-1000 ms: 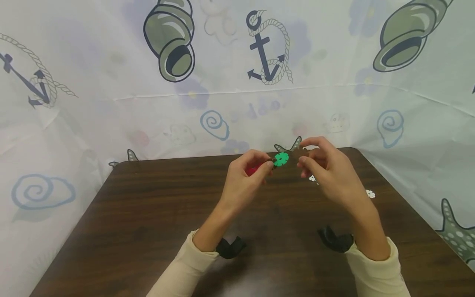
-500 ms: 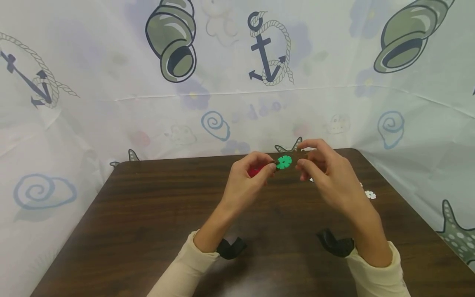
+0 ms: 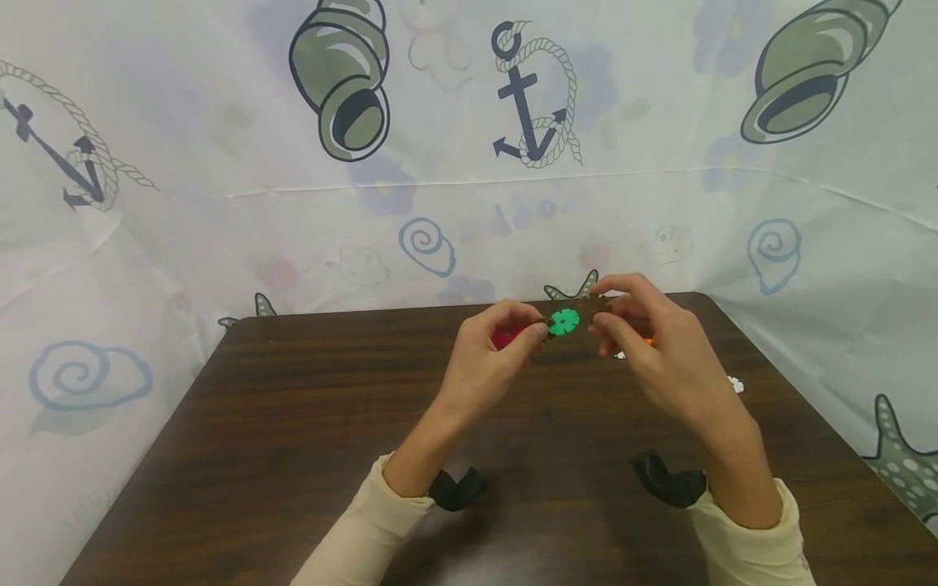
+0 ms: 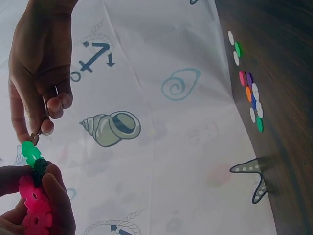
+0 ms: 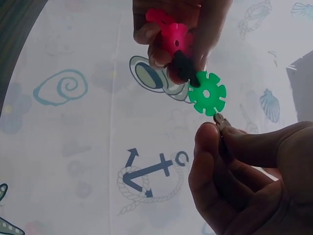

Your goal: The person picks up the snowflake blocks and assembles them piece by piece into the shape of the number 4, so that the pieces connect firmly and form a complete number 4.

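Observation:
In the head view my left hand point(image 3: 479, 358) grips a short chain of notched plastic snowflake discs. Pink discs point(image 4: 35, 199) lie within its fingers, followed by a dark disc point(image 5: 185, 67) and a green disc point(image 5: 207, 94) that sticks out to the right. My right hand point(image 3: 663, 350) pinches a brown notched disc point(image 3: 595, 306) between thumb and fingers. Seen from the right wrist, the brown disc's edge meets the green disc's notched rim; whether they are joined I cannot tell. Fingers hide part of the pink discs and of the brown one.
Loose snowflake discs lie on the dark wooden table point(image 3: 330, 423): white discs point(image 4: 236, 58), an orange disc point(image 4: 249, 93), a green disc point(image 4: 238, 49) and several others. A white printed cloth point(image 3: 454, 106) hangs behind and beside the table.
The green disc has shifted slightly right, nearer the brown disc. The brown disc looked nearly edge-on half a second ago and now shows more of its face. Both arms have barely moved.

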The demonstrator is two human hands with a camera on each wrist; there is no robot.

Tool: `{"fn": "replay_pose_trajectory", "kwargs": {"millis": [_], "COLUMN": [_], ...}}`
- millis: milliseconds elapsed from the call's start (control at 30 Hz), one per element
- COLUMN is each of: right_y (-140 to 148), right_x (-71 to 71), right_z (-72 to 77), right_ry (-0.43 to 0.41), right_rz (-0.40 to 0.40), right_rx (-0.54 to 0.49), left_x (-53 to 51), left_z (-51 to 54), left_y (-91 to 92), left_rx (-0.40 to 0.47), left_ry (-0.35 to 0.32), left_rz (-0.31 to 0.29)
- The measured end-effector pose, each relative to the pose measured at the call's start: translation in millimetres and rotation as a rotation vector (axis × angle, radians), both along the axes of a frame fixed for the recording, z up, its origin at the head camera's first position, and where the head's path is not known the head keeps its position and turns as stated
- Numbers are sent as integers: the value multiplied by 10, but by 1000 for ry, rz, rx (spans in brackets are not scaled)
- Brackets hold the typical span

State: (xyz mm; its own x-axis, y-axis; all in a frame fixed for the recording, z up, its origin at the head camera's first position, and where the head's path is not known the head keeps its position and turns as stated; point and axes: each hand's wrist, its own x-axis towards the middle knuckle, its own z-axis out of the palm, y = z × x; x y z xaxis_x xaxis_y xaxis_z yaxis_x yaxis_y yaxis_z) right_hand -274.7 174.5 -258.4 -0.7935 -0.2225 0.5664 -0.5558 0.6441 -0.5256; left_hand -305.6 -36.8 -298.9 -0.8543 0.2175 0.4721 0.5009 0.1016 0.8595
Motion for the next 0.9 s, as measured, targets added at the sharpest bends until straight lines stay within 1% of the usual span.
{"fn": "replay_pose_trajectory", "kwargs": {"millis": [167,233,400,500,633,733,900], "right_y": [-35,-50,-109,-149,-171,-163,-133], "right_x": [3,0,-29,-52,-69,-76,-98], "right_z": [-5,-15,-59,-87,-102,-95,-82], "right_ry": [7,23,59,49,43,44,27], "right_rz": [11,11,31,45,56,73,106], "right_rx": [-1,-7,-89,-147,-190,-201,-177], "left_x": [6,9,23,32,30,29,43], "left_z": [3,7,31,43,50,54,64], "left_y": [-2,-1,-11,-26,-39,-38,-32], "left_rx": [3,8,34,47,45,42,34], "left_ry": [-2,2,22,32,44,49,35], "left_rz": [0,3,7,22,34,31,30]}}
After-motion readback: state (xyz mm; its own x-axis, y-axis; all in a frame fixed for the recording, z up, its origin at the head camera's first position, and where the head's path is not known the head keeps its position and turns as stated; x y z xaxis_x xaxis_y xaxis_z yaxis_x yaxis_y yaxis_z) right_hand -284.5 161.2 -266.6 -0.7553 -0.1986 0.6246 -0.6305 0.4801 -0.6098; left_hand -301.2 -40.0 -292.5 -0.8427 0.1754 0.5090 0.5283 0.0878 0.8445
